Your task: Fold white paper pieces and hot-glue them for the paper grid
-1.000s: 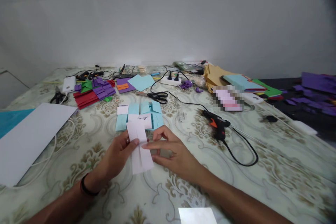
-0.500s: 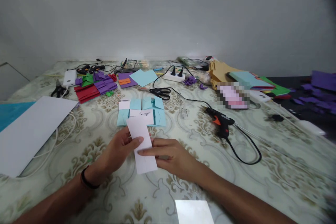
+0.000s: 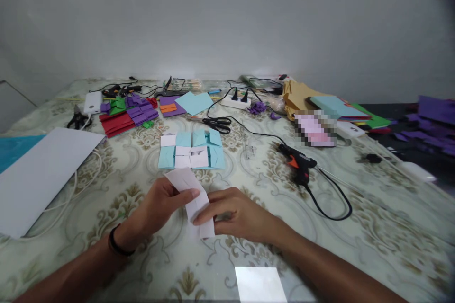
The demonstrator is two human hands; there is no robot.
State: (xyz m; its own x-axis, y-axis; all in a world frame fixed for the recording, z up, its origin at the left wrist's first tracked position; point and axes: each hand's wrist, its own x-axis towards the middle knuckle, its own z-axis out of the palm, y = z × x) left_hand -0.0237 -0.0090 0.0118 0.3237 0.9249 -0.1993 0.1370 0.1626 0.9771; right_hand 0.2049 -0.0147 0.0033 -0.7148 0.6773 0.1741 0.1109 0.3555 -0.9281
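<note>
Between my hands is a white strip of folded paper [image 3: 188, 183], tilted, its far end leaning left. My left hand [image 3: 167, 203] grips its left edge, thumb on top and fingers hidden beneath. From the right, my right hand [image 3: 234, 213] pinches the lower part, with fingers on the face of the paper. Just beyond lie folded light blue and white paper pieces [image 3: 216, 156], set side by side. A white paper square [image 3: 261, 284] rests near the front edge.
A black glue gun [image 3: 302, 165] with a looping cord lies to the right. Black-handled scissors [image 3: 218, 124] and a white power strip [image 3: 235, 102] sit farther back. At left are a large white sheet [image 3: 50, 170] and folded red and purple papers [image 3: 117, 123].
The paper strip has moved slightly nearer me and tilted more, and a bend now shows along it. My right fingers have slid a little lower on it.
</note>
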